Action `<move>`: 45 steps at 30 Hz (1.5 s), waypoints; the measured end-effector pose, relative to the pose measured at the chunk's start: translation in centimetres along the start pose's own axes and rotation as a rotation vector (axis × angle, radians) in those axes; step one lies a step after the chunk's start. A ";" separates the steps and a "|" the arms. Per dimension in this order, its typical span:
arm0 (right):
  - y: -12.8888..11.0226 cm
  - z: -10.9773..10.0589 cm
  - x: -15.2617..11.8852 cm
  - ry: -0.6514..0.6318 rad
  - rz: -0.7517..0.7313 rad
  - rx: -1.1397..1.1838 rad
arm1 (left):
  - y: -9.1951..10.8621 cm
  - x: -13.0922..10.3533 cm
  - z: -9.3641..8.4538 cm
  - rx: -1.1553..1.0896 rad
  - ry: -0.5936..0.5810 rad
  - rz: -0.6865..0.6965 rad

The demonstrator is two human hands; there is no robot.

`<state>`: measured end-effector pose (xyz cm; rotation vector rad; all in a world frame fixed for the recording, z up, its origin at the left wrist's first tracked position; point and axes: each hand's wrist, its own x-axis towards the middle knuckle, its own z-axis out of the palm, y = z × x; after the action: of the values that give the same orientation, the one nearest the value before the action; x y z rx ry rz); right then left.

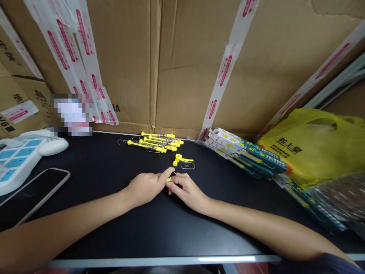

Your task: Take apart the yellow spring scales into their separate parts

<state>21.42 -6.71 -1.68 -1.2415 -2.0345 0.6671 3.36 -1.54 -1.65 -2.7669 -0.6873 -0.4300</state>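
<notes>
Yellow plastic, a small piece point(168, 180) with a thin metal wire point(171, 177) at it, sits between the fingertips over the middle of the black bench point(171, 232). The left hand point(146, 187) and right hand point(188, 192) meet there, both pinching it; the fingers hide most of its shape. Just beyond them lie a yellow ring point(178, 156), a flat yellow strip point(187, 160) and a bent wire loop point(194, 166). Farther back, slim yellow tools point(142, 144) with wire hooks lie heaped, near the cardboard point(182, 76) that walls the rear, sealed with red-printed tape point(221, 80). To the right, long printed boxes point(248, 152) are stacked beside a yellow plastic bag point(308, 133). To the left, a dark-screened phone point(37, 198) lies near a white power strip point(24, 154) with blue panels.
</notes>
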 end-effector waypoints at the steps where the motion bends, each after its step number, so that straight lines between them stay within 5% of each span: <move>1: 0.0 0.0 0.0 -0.003 0.000 0.002 | 0.1 0.0 -0.1 0.011 -0.004 0.004; 11: 0.2 -0.4 -0.1 -0.063 0.010 0.003 | 0.3 0.1 -0.6 -0.046 -0.053 -0.135; 45: -0.1 -0.4 -0.3 -0.072 0.008 -0.075 | -0.2 0.1 -0.3 -0.087 -0.155 0.004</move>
<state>21.76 -6.97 -1.39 -1.2860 -2.1324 0.6533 3.32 -1.42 -1.29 -2.9070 -0.7136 -0.2520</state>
